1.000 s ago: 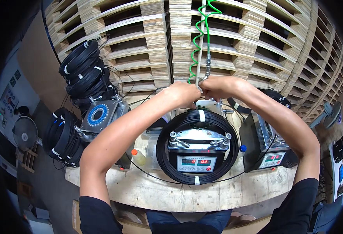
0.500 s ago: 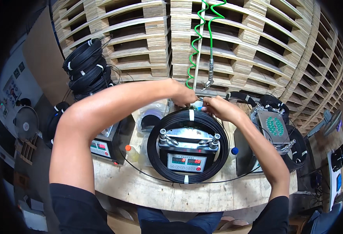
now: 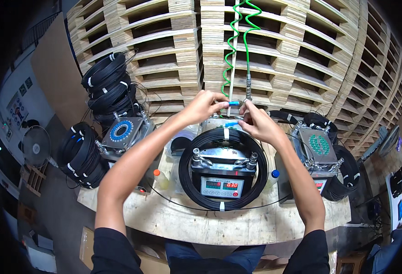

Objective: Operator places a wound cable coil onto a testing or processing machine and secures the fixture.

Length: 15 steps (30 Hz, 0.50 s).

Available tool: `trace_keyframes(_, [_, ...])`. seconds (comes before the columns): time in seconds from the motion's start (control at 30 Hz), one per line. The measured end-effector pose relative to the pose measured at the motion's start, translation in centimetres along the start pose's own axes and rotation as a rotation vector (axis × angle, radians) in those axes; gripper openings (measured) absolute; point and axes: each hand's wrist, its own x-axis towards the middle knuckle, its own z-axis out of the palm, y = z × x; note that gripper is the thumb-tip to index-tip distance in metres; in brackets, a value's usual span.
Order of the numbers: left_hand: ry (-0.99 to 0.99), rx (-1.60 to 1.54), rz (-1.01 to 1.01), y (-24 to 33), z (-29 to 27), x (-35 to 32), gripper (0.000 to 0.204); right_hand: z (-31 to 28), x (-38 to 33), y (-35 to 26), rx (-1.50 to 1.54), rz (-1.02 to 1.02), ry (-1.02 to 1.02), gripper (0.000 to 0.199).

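My left hand [image 3: 206, 106], above the far side of the table, pinches a small blue connector-like piece [image 3: 234, 103] at its fingertips. Facing it, my right hand [image 3: 259, 122] has its fingers bent together at another small blue piece [image 3: 231, 123]. Just behind the right fingers hangs a metal air blow gun [image 3: 248, 84]; whether they touch it I cannot tell. Below the hands a coil of black cable [image 3: 186, 176], tied with white bands, stands around a metal machine [image 3: 223, 160] with clamp posts and a lit red digital display [image 3: 232, 185].
Similar machines stand left, with a ring of blue pieces [image 3: 121, 131], and right, with green pieces [image 3: 320, 145]. Black cable coils [image 3: 106, 86] are stacked at left. An orange-capped bottle [image 3: 160, 178] and a blue-capped bottle [image 3: 274, 177] flank the middle coil. Wooden pallets [image 3: 173, 50] rise behind.
My hands have drawn apart and lifted, the left pulling back leftward with the blue piece now showing. The left arm no longer covers the left machine. The blow gun hangs more upright.
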Motion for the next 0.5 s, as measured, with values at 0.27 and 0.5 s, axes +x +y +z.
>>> trace_keyframes(0.27, [-0.057, -0.193, -0.049, -0.1, 1.0, -2.4, 0.026, 1.8, 1.0, -2.5, 0.023, -0.112, 0.221, 0.018])
trace_keyframes(0.5, [-0.128, 0.129, -0.048, 0.4, -1.4, -4.5, 0.023, 1.8, -0.4, -0.2, -0.115, -0.270, 0.178, 0.031])
